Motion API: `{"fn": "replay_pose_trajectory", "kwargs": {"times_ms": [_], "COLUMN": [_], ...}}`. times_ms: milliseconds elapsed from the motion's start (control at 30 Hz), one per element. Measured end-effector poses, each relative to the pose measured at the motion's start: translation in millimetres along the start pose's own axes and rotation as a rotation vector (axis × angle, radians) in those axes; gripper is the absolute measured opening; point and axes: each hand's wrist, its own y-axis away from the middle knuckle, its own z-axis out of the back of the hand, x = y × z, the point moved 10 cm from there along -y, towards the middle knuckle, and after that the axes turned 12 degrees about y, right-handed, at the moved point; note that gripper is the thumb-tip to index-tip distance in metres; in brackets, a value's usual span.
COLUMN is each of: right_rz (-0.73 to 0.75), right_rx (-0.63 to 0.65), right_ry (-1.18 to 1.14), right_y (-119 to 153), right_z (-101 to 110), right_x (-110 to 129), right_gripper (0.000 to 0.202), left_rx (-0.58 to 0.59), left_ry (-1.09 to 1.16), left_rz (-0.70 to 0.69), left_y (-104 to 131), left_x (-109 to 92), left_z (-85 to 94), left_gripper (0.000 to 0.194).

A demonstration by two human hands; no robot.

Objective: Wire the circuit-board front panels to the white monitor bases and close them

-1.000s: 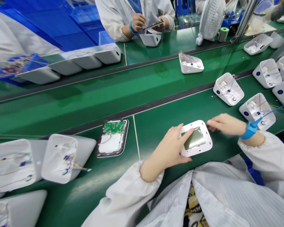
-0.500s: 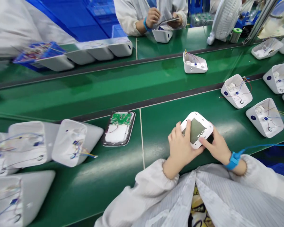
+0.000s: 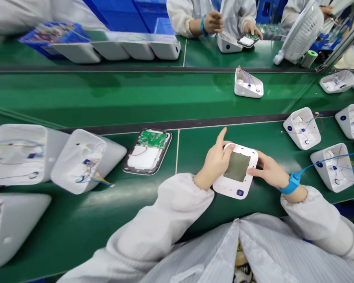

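A white front panel with a grey display window (image 3: 237, 167) is held between my two hands over the green bench. My left hand (image 3: 216, 157) grips its upper left edge, thumb on the face and index finger pointing away. On the opposite edge my right hand (image 3: 267, 169) has its thumb on the face, the other fingers behind. A small dark blue square (image 3: 240, 192) shows near the panel's lower corner. To the left lies a similar panel with a green circuit board (image 3: 152, 138), back side up.
White housings with loose wires stand on the left (image 3: 87, 161) and the right (image 3: 332, 167). Another housing (image 3: 248, 83) sits on the green strip beyond the dark rail. Across it a co-worker's hands (image 3: 214, 22) handle a board and housing beside a white fan (image 3: 302, 31).
The panel has turned in my hands, so more of its face and the dark blue square now show. My left index finger has lifted off the window. The camera view has shifted.
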Motion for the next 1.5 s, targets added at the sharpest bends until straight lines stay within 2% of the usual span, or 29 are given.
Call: {"fn": "replay_pose_trajectory", "kwargs": {"times_ms": [67, 133, 233, 300, 367, 433, 533, 633, 700, 733, 800, 867, 933, 967, 1000, 1067, 1133, 1233, 1367, 1500], "right_rz": [0.002, -0.032, -0.141, -0.169, -0.149, -0.145, -0.186, -0.228, -0.263, -0.288, -0.315, -0.196, 0.119, 0.305, 0.464, 0.643, 0.684, 0.667, 0.634, 0.581], "right_rx": [-0.04, -0.15, -0.461, -0.62, -0.673, -0.669, -0.63, -0.609, -0.562, -0.5, -0.365, -0.299, -0.224, -0.142, -0.028, 0.19, 0.305, 0.365, 0.332, 0.323], "right_ry": [-0.011, 0.007, 0.168, 0.318, 0.414, 0.5, 0.658, 0.785, 0.883, 0.951, 1.13, 1.327, 1.449, 1.464, 1.457, 1.43, 1.426, 1.434, 1.424, 1.364], "right_y": [-1, -4, -6, -6, -10, -14, -17, -7, 6, 13, 24, 27, 19, 15, 12, 5, 0, -3, -1, -5], "right_z": [1, 7, 28, 38, 40, 41, 46, 60, 67, 67, 60, 43, 10, -11, -31, -58, -67, -70, -69, -66], "right_x": [-3, -8, -12, -5, 4, 8, 10, 15, 22, 25, 34, 56, 84, 93, 97, 92, 82, 72, 70, 75], "right_gripper": [0.078, 0.081, 0.061, 0.058, 0.057, 0.058, 0.062, 0.057, 0.054, 0.055, 0.057, 0.051, 0.051, 0.06, 0.07, 0.083, 0.09, 0.1, 0.095, 0.089], "left_rx": [-0.012, -0.045, -0.143, -0.2, -0.221, -0.207, -0.124, 0.002, 0.079, 0.122, 0.232, 0.265, 0.275, 0.293, 0.32, 0.368, 0.374, 0.336, 0.338, 0.349], "left_ry": [0.018, 0.041, 0.075, 0.117, 0.153, 0.16, 0.086, -0.182, -0.405, -0.49, -0.566, -0.563, -0.522, -0.503, -0.491, -0.483, -0.475, -0.441, -0.393, -0.359], "left_rz": [0.01, 0.038, 0.062, 0.058, 0.048, 0.037, 0.045, -0.111, -0.255, -0.29, -0.293, -0.304, -0.322, -0.331, -0.342, -0.362, -0.383, -0.403, -0.414, -0.407], "left_y": [6, 11, 18, 23, 24, 21, 6, -2, 10, 20, 43, 61, 68, 68, 67, 64, 64, 67, 71, 67], "left_x": [-2, -1, 0, 1, 2, 2, -3, -34, -54, -57, -49, -40, -33, -30, -29, -28, -29, -28, -24, -27], "left_z": [-2.9, -5.9, -9.4, -12.0, -14.4, -15.2, -17.2, -25.2, -35.3, -40.7, -50.8, -51.9, -49.7, -49.8, -51.0, -54.0, -54.9, -53.6, -54.9, -51.9], "left_gripper": [0.058, 0.055, 0.057, 0.061, 0.064, 0.064, 0.064, 0.073, 0.093, 0.106, 0.129, 0.133, 0.128, 0.122, 0.115, 0.103, 0.097, 0.1, 0.106, 0.094]}}
